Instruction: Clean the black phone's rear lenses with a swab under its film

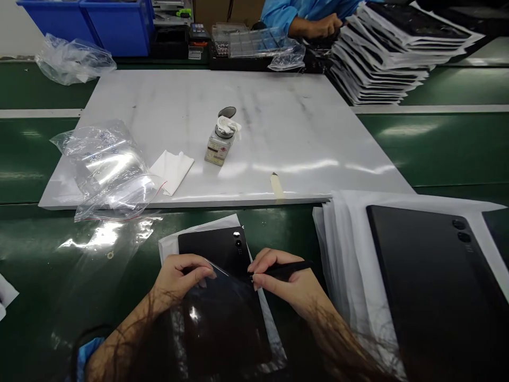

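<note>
A black tablet back cover (220, 249) with two camera holes lies on a white sheet in front of me. My left hand (181, 276) is closed in a pinch on the edge of a clear protective film (222, 297) that lies partly over the cover. My right hand (284, 284) is closed round a thin black stylus-like tool (290, 268), its tip at the cover's right edge. Strands of my hair hang over both forearms.
A stack of black covers on white sheets (421, 265) sits at my right. A white board (278, 122) carries a small glass bottle (219, 143), a folded wipe (172, 170) and plastic bags (107, 170). Another person's hand (318, 25) works by a tall stack (389, 48) at the far right.
</note>
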A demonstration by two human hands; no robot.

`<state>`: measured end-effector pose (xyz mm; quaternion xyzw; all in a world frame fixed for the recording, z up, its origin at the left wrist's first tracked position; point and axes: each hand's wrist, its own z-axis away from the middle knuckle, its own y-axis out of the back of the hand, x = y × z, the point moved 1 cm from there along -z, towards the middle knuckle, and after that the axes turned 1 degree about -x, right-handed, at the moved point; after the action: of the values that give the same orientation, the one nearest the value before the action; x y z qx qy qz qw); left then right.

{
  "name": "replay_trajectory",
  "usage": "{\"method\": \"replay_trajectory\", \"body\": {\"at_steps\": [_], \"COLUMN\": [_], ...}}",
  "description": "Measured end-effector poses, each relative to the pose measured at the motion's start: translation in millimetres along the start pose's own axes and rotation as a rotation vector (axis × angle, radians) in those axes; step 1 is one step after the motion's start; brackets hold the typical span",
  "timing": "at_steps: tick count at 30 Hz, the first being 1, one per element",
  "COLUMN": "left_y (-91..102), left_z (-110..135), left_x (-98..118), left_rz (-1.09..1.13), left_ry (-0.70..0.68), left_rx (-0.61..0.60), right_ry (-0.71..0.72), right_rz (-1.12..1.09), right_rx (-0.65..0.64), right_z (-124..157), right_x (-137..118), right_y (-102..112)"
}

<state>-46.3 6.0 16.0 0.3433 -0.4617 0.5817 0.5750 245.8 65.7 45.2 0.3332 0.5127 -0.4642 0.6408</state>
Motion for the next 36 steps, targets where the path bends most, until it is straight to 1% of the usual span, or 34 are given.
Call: {"method": "replay_trajectory", "body": {"at_steps": [3, 5, 7, 11, 13, 15, 18, 19, 21, 24, 26, 29, 32, 36], "left_y": [-2.3, -4.0, -5.0, -6.0, -7.0, -7.9, -7.1, -6.1, -3.8, -3.9, -7.8, -17.4, -25.1, -26.3], "left_z": [-1, -1, -1, 0, 0, 0, 2, 3, 6, 11, 14, 18, 19, 19], "left_x": [4, 7, 9, 12, 12, 10, 3, 1, -3, 0, 9, 26, 38, 41], "left_rz": [-0.002, 0.0, 0.0, -0.007, -0.008, -0.013, -0.032, -0.037, -0.051, -0.075, -0.084, -0.067, -0.047, -0.047], "left_ry": [-0.006, -0.008, -0.006, 0.005, 0.013, 0.024, 0.04, 0.045, 0.063, 0.106, 0.15, 0.215, 0.23, 0.226], "left_rx": [0.011, 0.024, 0.036, 0.069, 0.095, 0.11, 0.116, 0.119, 0.115, 0.085, 0.127, 0.241, 0.276, 0.282], "right_ry": [-0.036, -0.034, 0.001, 0.105, 0.152, 0.186, 0.198, 0.188, 0.162, 0.146, 0.159, 0.199, 0.231, 0.245], "right_rz": [-0.049, -0.077, -0.084, -0.023, -0.019, -0.072, -0.166, -0.183, -0.193, -0.187, -0.173, -0.141, -0.127, -0.134], "right_rx": [0.006, 0.021, 0.039, 0.053, 0.085, 0.193, 0.438, 0.499, 0.569, 0.595, 0.599, 0.603, 0.608, 0.595], "right_z": [2, 4, 7, 16, 18, 13, -8, -16, -30, -39, -38, -35, -36, -37], "right_x": [8, 11, 9, -4, -8, -4, 14, 21, 34, 48, 52, 54, 52, 48], "right_y": [0, -1, -2, -7, -10, -11, -12, -12, -12, -15, -17, -19, -21, -22]}}
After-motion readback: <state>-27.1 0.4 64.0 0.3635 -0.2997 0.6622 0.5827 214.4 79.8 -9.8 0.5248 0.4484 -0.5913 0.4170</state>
